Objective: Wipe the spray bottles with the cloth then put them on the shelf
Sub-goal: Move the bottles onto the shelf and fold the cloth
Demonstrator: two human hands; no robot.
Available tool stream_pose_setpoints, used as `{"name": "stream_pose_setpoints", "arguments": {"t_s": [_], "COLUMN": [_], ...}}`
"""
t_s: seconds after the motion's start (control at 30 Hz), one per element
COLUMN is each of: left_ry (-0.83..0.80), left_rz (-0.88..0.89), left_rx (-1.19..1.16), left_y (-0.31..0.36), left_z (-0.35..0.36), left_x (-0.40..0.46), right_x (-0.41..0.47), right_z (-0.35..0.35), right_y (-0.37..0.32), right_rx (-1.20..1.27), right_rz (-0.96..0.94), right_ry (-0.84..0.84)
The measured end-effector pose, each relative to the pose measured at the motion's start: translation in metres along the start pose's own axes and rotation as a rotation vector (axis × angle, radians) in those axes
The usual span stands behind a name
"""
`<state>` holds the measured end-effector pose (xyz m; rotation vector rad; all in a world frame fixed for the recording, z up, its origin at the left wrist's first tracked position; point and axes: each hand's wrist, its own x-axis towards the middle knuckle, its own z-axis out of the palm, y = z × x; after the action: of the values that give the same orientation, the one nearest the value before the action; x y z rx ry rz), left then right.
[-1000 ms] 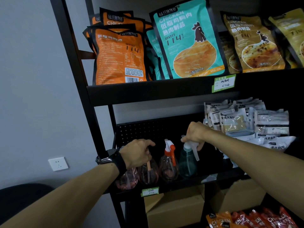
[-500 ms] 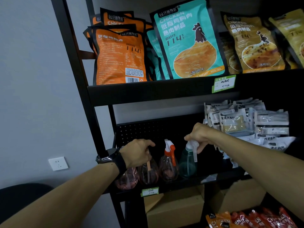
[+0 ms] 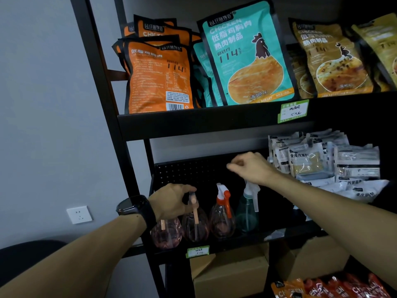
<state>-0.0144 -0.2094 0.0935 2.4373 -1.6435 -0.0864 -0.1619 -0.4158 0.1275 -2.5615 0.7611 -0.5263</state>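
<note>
We see four spray bottles in a row on the shelf (image 3: 214, 248), nozzles turned one way, apparently for display. Our left hand (image 3: 171, 201) pinches the pink bottle (image 3: 194, 222) by its head, likely straightening it. Our right hand (image 3: 251, 166), at one o'clock of the teal bottle (image 3: 246, 214), hangs loosely curled, holding nothing.

A plain grey wall (image 3: 47, 104) fills the left of the frame, with a white socket (image 3: 79, 215) at lower left beside a black shelving frame (image 3: 103, 108)
</note>
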Motion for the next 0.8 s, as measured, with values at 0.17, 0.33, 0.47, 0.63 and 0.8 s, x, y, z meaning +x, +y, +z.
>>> {"name": "stream_pose_setpoints", "arguments": {"t_s": [0.17, 0.33, 0.47, 0.63, 0.8], "left_ry": [0.028, 0.037, 0.03, 0.018, -0.024], "left_rz": [-0.032, -0.029, -0.037, -0.046, -0.049], "left_rx": [-0.036, -0.034, -0.044, -0.063, -0.057], "left_y": [0.001, 0.001, 0.002, 0.004, 0.0], "left_z": [0.002, 0.001, 0.002, 0.001, -0.012], "left_x": [-0.001, -0.003, -0.003, -0.005, -0.012], "right_x": [-0.006, -0.004, -0.004, -0.003, -0.005], "right_z": [0.023, 0.033, 0.032, 0.032, 0.031], "right_y": [-0.011, -0.007, -0.008, -0.006, -0.019], "right_rx": [0.005, 0.1, 0.138, 0.151, 0.057], "right_rz": [-0.08, -0.023, -0.016, -0.003, -0.056], "right_ry": [-0.269, -0.317, -0.334, -0.356, -0.198]}}
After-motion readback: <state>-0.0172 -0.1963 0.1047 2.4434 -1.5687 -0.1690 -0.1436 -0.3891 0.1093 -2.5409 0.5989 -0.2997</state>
